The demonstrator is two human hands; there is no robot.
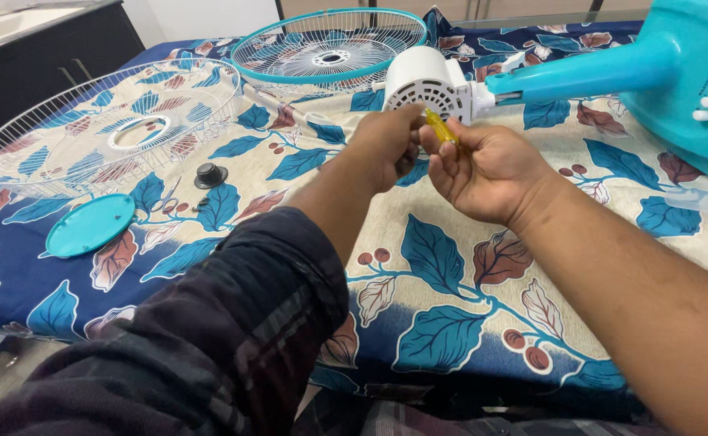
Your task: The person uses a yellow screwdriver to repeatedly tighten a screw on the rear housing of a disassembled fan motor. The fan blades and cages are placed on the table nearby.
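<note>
Yellow and see-through, the screwdriver (441,127) has a slim plastic handle, and only that part shows between the two hands. The right hand (483,169) has its fingers curled shut around the handle, thumb on top; the left hand (386,145) is pinched closed at the tip end, right against the white motor (422,83), whose slotted housing lies near the far edge of the table (434,266) (a leaf-print cloth in blue and cream covers the whole top). The motor joins a teal neck leading to the fan base (685,73) at the far right corner, with white buttons along its face. Toward the left edge lies a white grille (111,129), and behind it at the far edge a teal-rimmed grille (329,48). A teal disc (90,224) sits near the left edge, a black knob (209,174) just beyond it. The near half of the table, in front of the hands, lies open.
</note>
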